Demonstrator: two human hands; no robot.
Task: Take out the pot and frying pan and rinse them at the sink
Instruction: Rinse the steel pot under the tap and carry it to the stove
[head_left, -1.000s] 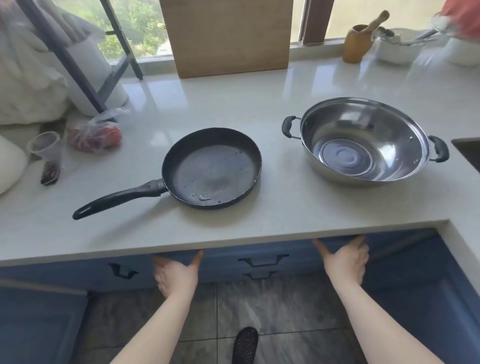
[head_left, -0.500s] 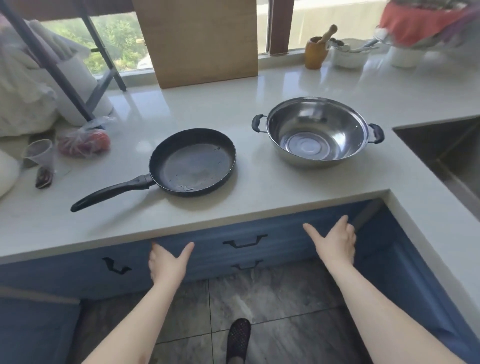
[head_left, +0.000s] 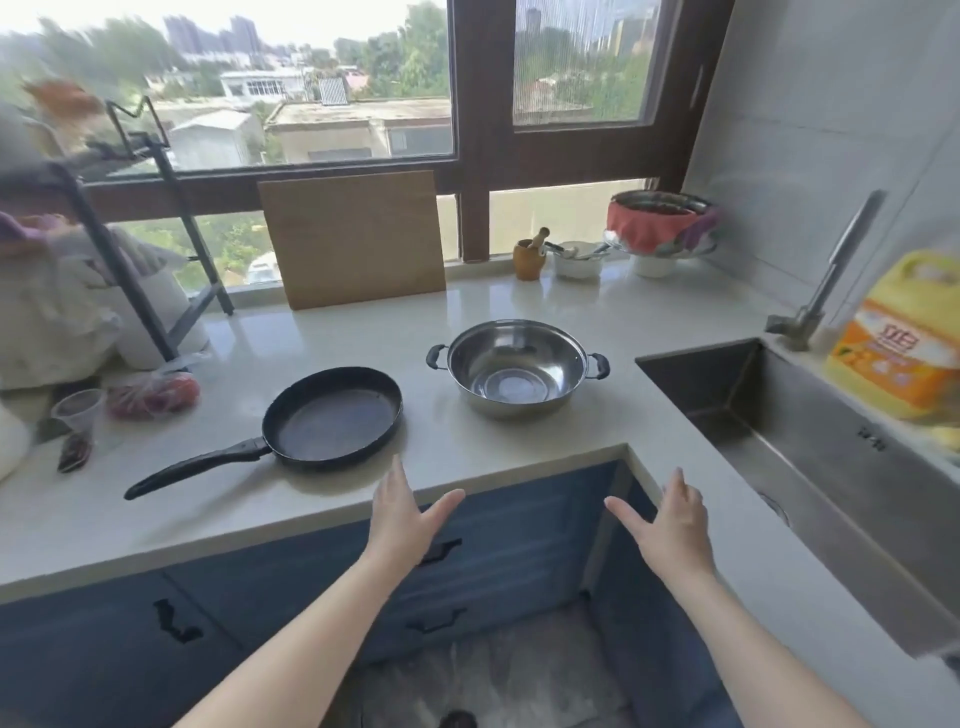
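- We are looking at a pale L-shaped countertop (head_left: 519, 306) running under a wide window, with blue cabinet fronts (head_left: 291, 587) below it.
- The frying pan (head_left: 332, 413) is sitting flat on the counter, its black handle pointing toward the near left edge.
- The pot (head_left: 517, 368), steel with two black side handles, is standing upright just to the right of the pan, apart from it.
- The sink (head_left: 810, 441) is lying to the right, well apart from both; a faucet (head_left: 831, 270) is rising behind it and a yellow detergent jug (head_left: 904, 338) is standing at its far rim.
- The left hand (head_left: 402, 514) is hovering over the counter's near edge, fingers straight, thumb spread wide, holding nothing.
- The right hand (head_left: 672, 519) is hovering by the inner counter corner, fingers straight and together, thumb out, holding nothing.
- A wooden cutting board (head_left: 353, 239) is leaning against the window.
- A bagged red item (head_left: 153, 397) and a plastic cup (head_left: 80, 410) are sitting at far left.
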